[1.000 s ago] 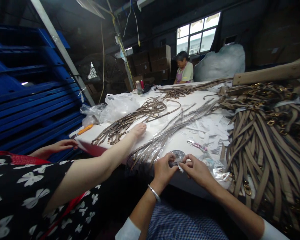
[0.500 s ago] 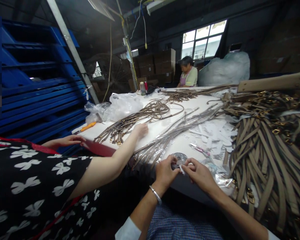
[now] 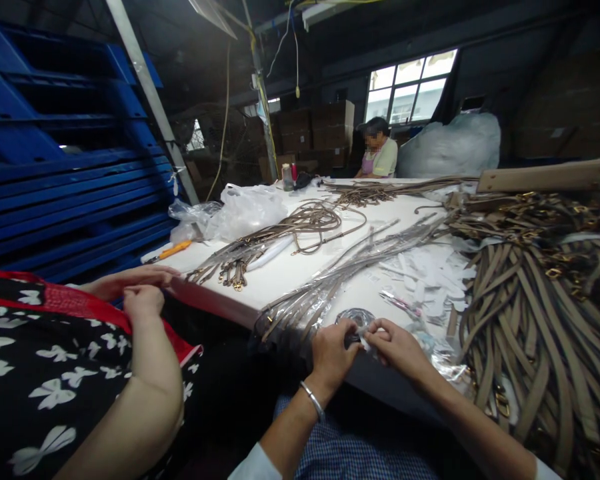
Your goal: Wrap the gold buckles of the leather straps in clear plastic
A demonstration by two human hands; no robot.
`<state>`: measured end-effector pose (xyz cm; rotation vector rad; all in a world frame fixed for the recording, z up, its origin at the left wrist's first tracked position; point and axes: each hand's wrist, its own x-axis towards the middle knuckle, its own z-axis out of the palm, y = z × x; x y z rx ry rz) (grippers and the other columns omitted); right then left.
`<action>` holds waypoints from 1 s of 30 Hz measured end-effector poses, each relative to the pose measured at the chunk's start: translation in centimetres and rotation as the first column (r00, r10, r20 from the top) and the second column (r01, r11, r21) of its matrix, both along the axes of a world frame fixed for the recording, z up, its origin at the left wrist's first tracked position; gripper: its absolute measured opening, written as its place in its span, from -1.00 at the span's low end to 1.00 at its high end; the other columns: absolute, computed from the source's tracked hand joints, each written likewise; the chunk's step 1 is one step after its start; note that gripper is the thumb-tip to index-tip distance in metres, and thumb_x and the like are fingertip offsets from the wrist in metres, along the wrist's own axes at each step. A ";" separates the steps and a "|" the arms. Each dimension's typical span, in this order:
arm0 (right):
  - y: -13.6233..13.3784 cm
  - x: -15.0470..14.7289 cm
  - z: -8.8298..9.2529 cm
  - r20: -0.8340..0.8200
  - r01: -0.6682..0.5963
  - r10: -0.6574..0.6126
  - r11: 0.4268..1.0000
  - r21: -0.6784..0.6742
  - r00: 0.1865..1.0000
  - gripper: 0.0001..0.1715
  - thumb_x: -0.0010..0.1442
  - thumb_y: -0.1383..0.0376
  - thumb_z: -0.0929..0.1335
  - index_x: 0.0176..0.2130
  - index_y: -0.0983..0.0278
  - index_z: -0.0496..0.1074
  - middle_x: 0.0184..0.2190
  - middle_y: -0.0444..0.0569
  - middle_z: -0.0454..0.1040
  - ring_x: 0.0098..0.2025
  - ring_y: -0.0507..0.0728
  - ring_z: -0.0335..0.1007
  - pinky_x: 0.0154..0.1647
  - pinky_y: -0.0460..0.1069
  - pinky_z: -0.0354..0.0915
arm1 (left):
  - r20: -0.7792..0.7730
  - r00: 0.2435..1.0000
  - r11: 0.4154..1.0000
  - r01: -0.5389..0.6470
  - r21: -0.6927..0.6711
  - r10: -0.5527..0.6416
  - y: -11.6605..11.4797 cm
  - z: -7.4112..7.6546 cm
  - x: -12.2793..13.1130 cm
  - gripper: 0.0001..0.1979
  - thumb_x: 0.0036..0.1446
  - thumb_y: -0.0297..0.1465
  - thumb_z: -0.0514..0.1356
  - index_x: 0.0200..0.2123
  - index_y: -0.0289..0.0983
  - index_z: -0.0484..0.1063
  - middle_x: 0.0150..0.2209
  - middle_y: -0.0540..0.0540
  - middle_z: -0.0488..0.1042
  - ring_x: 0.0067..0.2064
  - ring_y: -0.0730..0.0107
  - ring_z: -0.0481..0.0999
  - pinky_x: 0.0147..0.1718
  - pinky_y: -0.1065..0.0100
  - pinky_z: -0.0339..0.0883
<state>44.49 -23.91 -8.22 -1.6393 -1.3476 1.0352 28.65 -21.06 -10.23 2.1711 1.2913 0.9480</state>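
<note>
Beside strap pile (image 3: 530,300), left hand (image 3: 333,352) and right hand (image 3: 397,347), grip on perhaps tape (image 3: 354,315).

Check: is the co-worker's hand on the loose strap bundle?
No, the co-worker's hands are together at the table edge, clear of the strap bundle.

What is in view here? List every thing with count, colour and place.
table: one, white, centre
tape roll: one, clear, near edge, between the hands
wrapped straps: one bundle, tan in clear film, mid-table
loose straps: one bundle, tan, left of middle
strap heap: one, tan, right
paper slips: many, white, right of middle
plastic bags: a few, clear, far left of table
knife: one, orange, left edge
pallets: a stack, blue, left
co-worker's hands: two, near left corner
seated person: one, far end
sack: one, white, far right
left hand: grips tape roll
right hand: pinches at tape roll
</note>
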 end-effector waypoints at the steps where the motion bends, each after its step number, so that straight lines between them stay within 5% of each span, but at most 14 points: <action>1: 0.0 0.0 0.0 -0.001 0.000 0.000 1.000 0.001 1.000 -0.73 0.07 0.07 0.30 -0.35 0.21 0.26 -0.75 -0.29 0.31 -0.71 0.00 0.21 -0.63 -0.11 0.06 | 0.005 1.000 1.000 -0.002 -0.005 0.002 0.0 0.0 0.0 -0.73 -0.01 -0.43 0.34 -0.19 -0.12 0.47 -0.23 0.04 0.59 -0.19 0.27 0.56 -0.22 0.33 0.32; 13: -0.4 0.3 -0.5 0.015 -0.043 0.042 0.997 0.057 0.999 -0.73 0.14 0.06 0.30 -0.33 0.21 0.27 -0.68 -0.27 0.34 -0.68 0.01 0.23 -0.63 -0.12 0.10 | -0.003 1.000 1.000 -0.009 0.003 0.009 0.0 -0.1 0.1 -0.72 -0.03 -0.39 0.37 -0.19 -0.09 0.48 -0.24 0.05 0.60 -0.19 0.25 0.56 -0.23 0.32 0.31; 21: -0.3 0.4 0.5 0.185 -0.077 0.049 0.986 0.148 0.982 -0.78 0.15 0.10 0.31 -0.33 0.18 0.25 -0.63 -0.25 0.45 -0.66 0.04 0.30 -0.55 -0.08 0.18 | 0.016 1.000 1.000 0.003 0.021 -0.004 -0.1 -0.3 0.1 -0.77 0.03 -0.39 0.33 -0.20 -0.09 0.48 -0.23 0.05 0.60 -0.18 0.26 0.56 -0.20 0.32 0.31; 30: -1.2 1.0 -0.1 0.090 -0.032 0.024 0.996 0.078 0.996 -0.68 0.16 0.04 0.30 -0.25 0.23 0.38 -0.52 -0.15 0.54 -0.64 0.04 0.32 -0.57 -0.08 0.23 | 0.065 0.998 1.000 -0.012 -0.022 0.014 0.1 0.1 0.2 -0.78 0.02 -0.35 0.33 -0.20 -0.11 0.51 -0.25 0.02 0.60 -0.22 0.27 0.56 -0.22 0.34 0.35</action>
